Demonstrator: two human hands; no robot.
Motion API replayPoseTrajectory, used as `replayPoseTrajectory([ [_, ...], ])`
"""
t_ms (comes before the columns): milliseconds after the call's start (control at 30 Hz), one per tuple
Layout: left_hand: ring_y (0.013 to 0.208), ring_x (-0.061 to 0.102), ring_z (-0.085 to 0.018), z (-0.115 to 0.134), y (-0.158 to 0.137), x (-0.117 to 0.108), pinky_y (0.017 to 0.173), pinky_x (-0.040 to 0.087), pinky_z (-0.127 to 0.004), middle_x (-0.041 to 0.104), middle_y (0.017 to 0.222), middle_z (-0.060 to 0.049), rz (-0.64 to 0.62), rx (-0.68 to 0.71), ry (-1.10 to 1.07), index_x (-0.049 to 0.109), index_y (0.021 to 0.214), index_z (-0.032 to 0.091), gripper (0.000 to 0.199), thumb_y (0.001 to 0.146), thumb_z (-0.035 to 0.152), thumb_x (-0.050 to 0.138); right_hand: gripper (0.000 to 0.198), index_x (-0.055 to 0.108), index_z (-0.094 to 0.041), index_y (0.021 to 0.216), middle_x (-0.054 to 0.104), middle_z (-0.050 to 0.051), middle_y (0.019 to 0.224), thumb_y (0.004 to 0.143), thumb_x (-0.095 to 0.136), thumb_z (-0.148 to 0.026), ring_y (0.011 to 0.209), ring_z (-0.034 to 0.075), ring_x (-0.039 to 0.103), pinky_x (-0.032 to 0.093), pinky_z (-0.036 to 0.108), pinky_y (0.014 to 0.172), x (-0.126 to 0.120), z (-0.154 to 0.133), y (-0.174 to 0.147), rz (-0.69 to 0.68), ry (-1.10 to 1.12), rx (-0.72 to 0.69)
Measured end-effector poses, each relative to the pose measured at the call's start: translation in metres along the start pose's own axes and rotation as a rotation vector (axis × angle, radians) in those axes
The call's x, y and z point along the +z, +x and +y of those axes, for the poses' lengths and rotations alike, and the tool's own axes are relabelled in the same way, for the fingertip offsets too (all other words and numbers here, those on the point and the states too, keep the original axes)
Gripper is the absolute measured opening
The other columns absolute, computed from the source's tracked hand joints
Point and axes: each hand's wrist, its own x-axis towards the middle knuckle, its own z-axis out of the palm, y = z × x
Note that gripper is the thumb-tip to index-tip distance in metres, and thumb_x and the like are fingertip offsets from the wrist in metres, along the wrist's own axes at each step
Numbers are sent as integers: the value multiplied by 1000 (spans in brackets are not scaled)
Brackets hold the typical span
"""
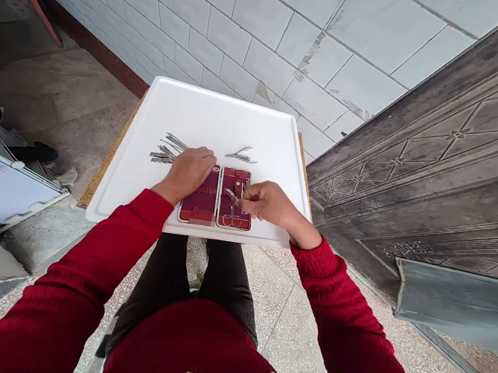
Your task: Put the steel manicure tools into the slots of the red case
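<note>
An opened manicure case (199, 204) with a dark red lining lies at the near edge of the white tray (213, 111). My left hand (189, 171) is closed over the upper edge of its left half, the fingertips partly hidden. My right hand (268, 203) pinches a small shiny metal tool (231, 195) over the right half; its exact kind is too small to tell. Below that tool, scissors (231, 219) rest in the right half, loops toward me. Elastic loops (205, 191) run across the left half.
Beyond the case lie metal nippers (241, 155). Nail clippers (162, 156) and several slim metal tools (175, 141) lie left of my left hand. A tiled wall (238, 14) rises behind the tray, and a dark patterned metal door (425, 151) stands at the right.
</note>
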Motion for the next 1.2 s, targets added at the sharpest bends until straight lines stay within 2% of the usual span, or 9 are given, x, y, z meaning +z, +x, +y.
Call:
replayPoseTrajectory([
  [100, 96, 66, -27, 0, 0, 0, 84, 52, -41, 73, 102, -11, 8, -11, -4, 68, 96, 16, 28, 104, 18, 41, 29, 60, -19, 62, 58, -3, 56, 83, 67, -38, 52, 10, 48, 36, 25, 55, -22, 10, 23, 160, 16, -101],
  [233, 97, 66, -27, 0, 0, -2, 84, 53, -41, 73, 104, -11, 15, -17, -22, 69, 97, 17, 27, 103, 18, 43, 30, 63, -19, 64, 61, -1, 61, 84, 71, -39, 59, 12, 49, 33, 28, 59, -42, 22, 63, 358, -216, -158],
  [367, 98, 67, -27, 0, 1, -4, 84, 53, -40, 74, 105, -11, 7, -17, -30, 69, 97, 17, 27, 104, 19, 44, 31, 68, -19, 71, 63, -1, 65, 88, 72, -45, 61, 12, 50, 33, 27, 61, -38, 36, 83, 402, -326, -163],
  [567, 97, 67, -26, 0, 1, -2, 83, 54, -40, 74, 104, -10, 23, -15, -23, 70, 96, 18, 26, 103, 18, 45, 37, 70, -18, 80, 65, 1, 69, 88, 73, -54, 64, 13, 51, 35, 27, 61, -29, 49, 80, 572, -194, -181],
  [633, 96, 68, -26, -1, 1, -1, 82, 54, -40, 75, 105, -9, 38, -16, -19, 70, 96, 18, 27, 103, 19, 44, 44, 66, -18, 70, 62, 0, 63, 86, 74, -58, 59, 12, 48, 35, 27, 58, -33, 49, 74, 518, -64, -178],
  [733, 95, 68, -26, -2, 1, -1, 81, 55, -40, 75, 106, -9, 50, -12, -24, 71, 98, 18, 27, 104, 20, 44, 46, 67, -17, 67, 60, -1, 56, 80, 78, -60, 51, 9, 42, 33, 26, 51, -41, 46, 63, 257, 139, -134],
  [867, 97, 69, -26, -2, 1, -1, 82, 55, -40, 75, 108, -9, 58, -12, -37, 71, 100, 19, 28, 104, 21, 44, 34, 70, -16, 67, 64, 0, 57, 73, 86, -45, 46, 7, 42, 34, 25, 47, -44, 45, 56, 10, 233, -85],
  [1033, 98, 68, -26, -3, 2, -1, 80, 55, -41, 75, 107, -10, 43, -2, -35, 72, 99, 19, 30, 105, 21, 42, 21, 68, -16, 66, 65, 0, 58, 79, 79, -28, 46, 7, 46, 40, 24, 49, -41, 48, 60, -6, 282, -112],
  [1200, 99, 68, -26, -2, 3, -1, 81, 55, -40, 75, 107, -10, 36, 4, -42, 71, 98, 19, 33, 106, 24, 40, 21, 67, -15, 70, 63, -1, 57, 83, 77, -29, 48, 7, 48, 39, 22, 50, -38, 47, 61, 94, 332, -144],
])
